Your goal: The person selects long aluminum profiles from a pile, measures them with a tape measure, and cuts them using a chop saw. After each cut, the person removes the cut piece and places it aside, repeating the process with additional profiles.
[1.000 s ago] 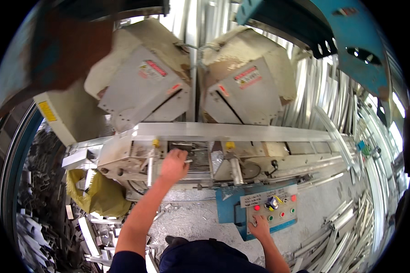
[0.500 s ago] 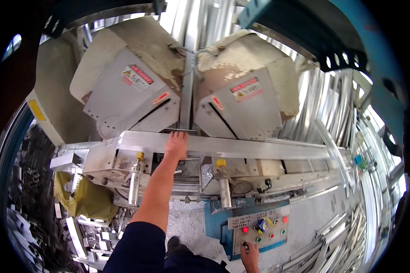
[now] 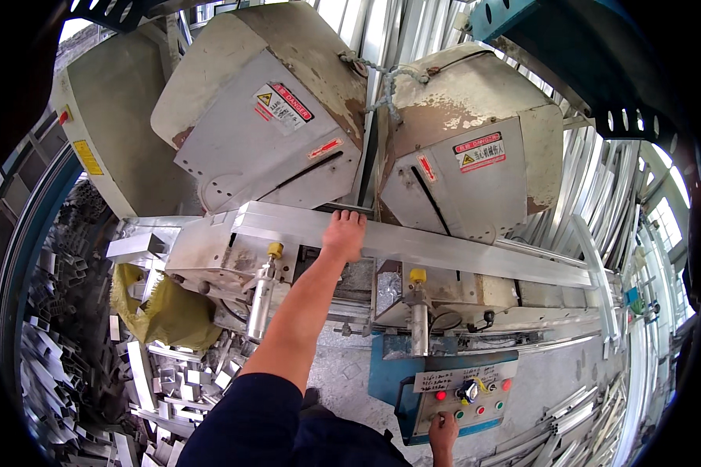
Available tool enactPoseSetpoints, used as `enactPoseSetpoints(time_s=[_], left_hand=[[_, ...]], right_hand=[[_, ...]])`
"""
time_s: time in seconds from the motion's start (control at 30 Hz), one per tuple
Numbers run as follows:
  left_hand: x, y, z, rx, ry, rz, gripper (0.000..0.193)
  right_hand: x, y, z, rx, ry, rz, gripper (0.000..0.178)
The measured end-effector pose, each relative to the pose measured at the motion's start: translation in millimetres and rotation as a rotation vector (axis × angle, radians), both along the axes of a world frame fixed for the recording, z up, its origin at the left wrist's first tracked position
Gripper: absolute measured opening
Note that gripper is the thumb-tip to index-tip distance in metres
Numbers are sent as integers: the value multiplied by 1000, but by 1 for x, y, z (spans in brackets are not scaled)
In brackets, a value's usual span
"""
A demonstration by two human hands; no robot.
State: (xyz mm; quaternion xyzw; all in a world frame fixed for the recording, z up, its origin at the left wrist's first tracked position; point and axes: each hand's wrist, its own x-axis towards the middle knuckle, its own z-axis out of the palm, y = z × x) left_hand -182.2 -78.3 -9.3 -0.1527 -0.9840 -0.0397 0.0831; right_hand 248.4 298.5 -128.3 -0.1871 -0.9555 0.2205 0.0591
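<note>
A long silver aluminium profile (image 3: 436,251) lies across the bed of a saw machine, in front of two grey blade guards. My left hand (image 3: 344,235) grips its upper edge near the gap between the guards, the fingers curled over the far side. At the blue-edged control box (image 3: 484,424) near my body, my right hand (image 3: 444,432) has its fingers closed around a black knob on the front left corner. They mostly hide the knob. Two upright metal clamp cylinders with yellow caps, a left one (image 3: 261,307) and a right one (image 3: 420,323), stand before the profile.
The left guard (image 3: 276,128) and right guard (image 3: 463,175) have narrow slots and warning labels. Offcuts (image 3: 62,350) are heaped at left beside a yellow-green sack (image 3: 160,315). Loose profiles (image 3: 561,428) lie on the floor at right; another profile (image 3: 596,265) leans across the bed's right end.
My view has shifted, so the machine appears farther right and slightly turned. Both hands keep their places on the profile and the knob, and the profile has not visibly moved.
</note>
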Motion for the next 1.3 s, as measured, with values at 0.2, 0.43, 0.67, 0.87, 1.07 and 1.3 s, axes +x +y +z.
enactPoseSetpoints(time_s=[0.2,0.43,0.67,0.87,1.07,1.3], left_hand=[[3,4,-2,6,111,-22,64],[5,13,-3,-12,57,-4,64],[0,13,-10,-3,86,3,66],[-1,15,-10,-6,58,-7,68],[2,10,-7,-8,81,-16,66],[-1,14,-9,50,67,-13,75]], right_hand=[[2,-1,-3,45,44,36,12],[1,5,-5,64,16,102,13],[-2,3,-3,21,9,88,13],[-1,4,-8,64,23,49,14],[-2,2,-9,77,48,70,12],[-2,-9,10,40,-47,15,19]])
